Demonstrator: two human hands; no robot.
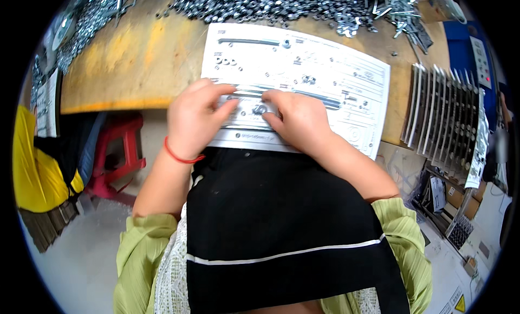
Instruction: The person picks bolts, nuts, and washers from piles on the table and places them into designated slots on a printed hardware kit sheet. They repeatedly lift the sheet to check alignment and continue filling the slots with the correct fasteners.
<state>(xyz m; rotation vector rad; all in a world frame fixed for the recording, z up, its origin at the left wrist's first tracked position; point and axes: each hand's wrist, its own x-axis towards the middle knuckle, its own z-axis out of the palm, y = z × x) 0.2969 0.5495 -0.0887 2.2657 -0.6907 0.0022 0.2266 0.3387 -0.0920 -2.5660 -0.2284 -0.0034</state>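
Observation:
A large white printed sheet (374, 92) with pictures of rods, rings and small hardware lies at the near edge of the work table, just in front of me. My left hand (197, 116) rests over its left part, thumb and forefinger apart. From the right, my right hand (300, 119) reaches over the sheet with thumb and forefinger also parted. Between the two hands runs a shiny metal rod (250, 90). Close to my right fingertips sits a small round metal piece (260, 109); whether it is loose or printed, I cannot tell. My other fingers are mostly hidden.
Along the far side of the wooden table (124, 70) spreads a big pile of small metal nuts (244, 5), with metal strips at its right end. A rack of upright metal plates (441, 119) stands at the right. A red stool (116, 151) is below, left.

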